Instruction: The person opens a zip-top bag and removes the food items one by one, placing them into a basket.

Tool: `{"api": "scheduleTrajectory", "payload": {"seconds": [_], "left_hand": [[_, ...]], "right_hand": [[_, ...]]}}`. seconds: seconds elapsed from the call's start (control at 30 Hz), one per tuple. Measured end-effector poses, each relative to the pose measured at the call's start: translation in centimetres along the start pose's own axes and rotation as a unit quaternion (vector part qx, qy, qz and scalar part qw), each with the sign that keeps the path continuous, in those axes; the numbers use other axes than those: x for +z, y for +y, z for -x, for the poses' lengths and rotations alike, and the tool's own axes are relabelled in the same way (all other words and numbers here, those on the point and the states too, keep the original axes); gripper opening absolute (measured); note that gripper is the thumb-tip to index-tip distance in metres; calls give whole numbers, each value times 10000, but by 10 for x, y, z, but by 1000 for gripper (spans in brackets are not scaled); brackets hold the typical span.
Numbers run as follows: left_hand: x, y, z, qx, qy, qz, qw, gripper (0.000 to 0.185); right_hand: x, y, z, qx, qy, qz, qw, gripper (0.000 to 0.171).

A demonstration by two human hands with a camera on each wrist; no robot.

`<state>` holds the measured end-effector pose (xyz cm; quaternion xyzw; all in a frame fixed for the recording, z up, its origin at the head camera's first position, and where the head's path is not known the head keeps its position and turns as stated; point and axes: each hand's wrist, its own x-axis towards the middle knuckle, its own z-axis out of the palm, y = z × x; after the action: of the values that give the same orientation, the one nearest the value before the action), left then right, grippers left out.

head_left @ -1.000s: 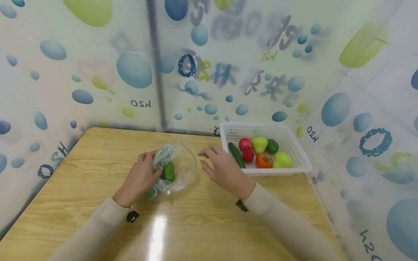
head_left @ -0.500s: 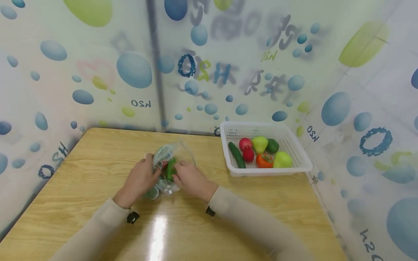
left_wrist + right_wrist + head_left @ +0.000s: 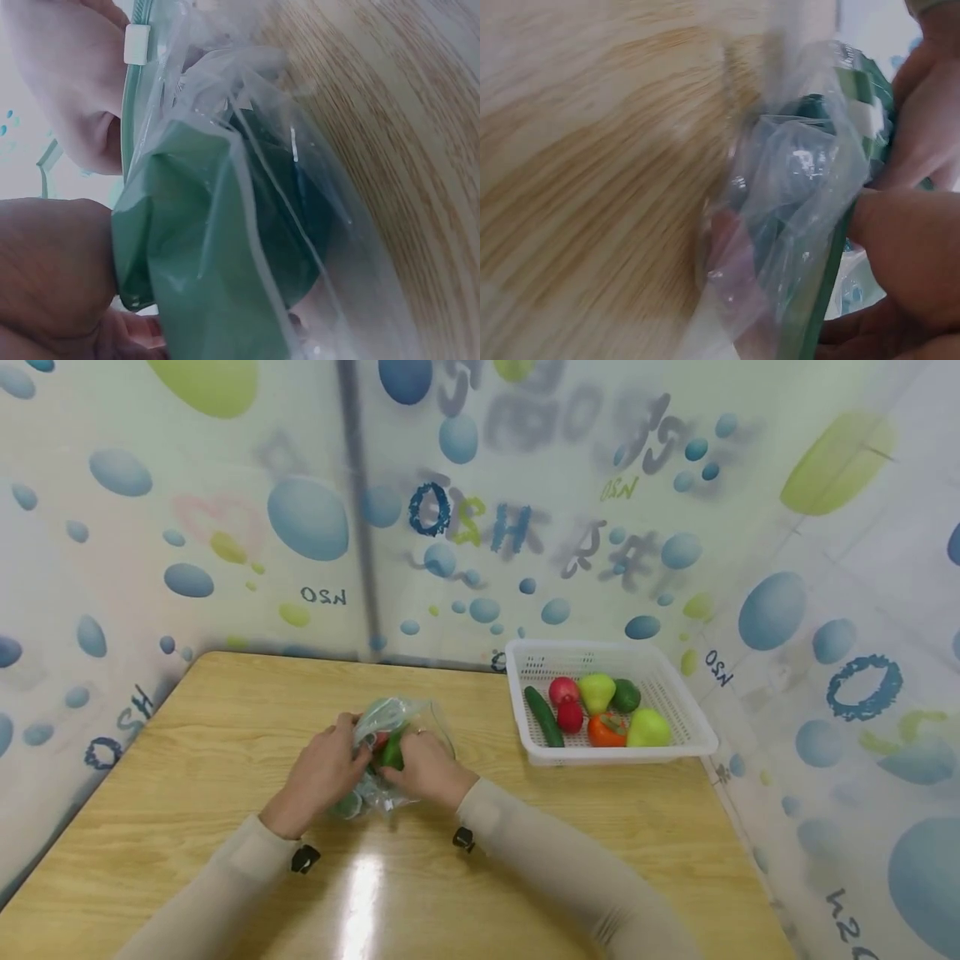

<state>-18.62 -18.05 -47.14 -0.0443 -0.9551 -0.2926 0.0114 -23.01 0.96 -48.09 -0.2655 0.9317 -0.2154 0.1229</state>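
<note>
On the wooden bench [image 3: 225,727], a little left of the middle, I see a clear zip bag [image 3: 390,752] lying between my two hands, with a green vegetable [image 3: 392,752] inside it and something red just beside that. My left hand [image 3: 324,772] has its fingers curled round the bag's left side, gripping the plastic; the left wrist view shows the bag's green zip strip and its white slider [image 3: 137,43] against my fingers, and the dark green thing pressed behind the film. My right hand [image 3: 423,768] is closed on the bag's right side, touching the green vegetable through or at the mouth; I cannot tell which. The right wrist view shows the crumpled plastic [image 3: 802,187] pinched against my thumb, though it is blurred. Well apart to the right, near the bench's far corner, a white basket [image 3: 675,747] holds a cucumber [image 3: 543,717], red fruit [image 3: 566,702], two yellow-green pears [image 3: 596,691], a dark green round thing [image 3: 626,696] and an orange one [image 3: 606,731].
</note>
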Motion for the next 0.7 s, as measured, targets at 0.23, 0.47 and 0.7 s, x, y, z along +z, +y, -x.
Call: {"api": "scheduleTrajectory", "payload": {"seconds": [0.23, 0.47, 0.7], "left_hand": [[-5, 0, 4, -104, -115, -111, 9998, 61], [-4, 0, 5, 198, 70, -172, 9996, 60], [-4, 1, 4, -58, 88, -487, 9988, 61]], "right_hand": [[-4, 3, -4, 376, -154, -899, 9951, 29], [-5, 5, -8, 708, -107, -1127, 9910, 39], [-12, 7, -7, 676, 16, -1133, 9913, 27]]}}
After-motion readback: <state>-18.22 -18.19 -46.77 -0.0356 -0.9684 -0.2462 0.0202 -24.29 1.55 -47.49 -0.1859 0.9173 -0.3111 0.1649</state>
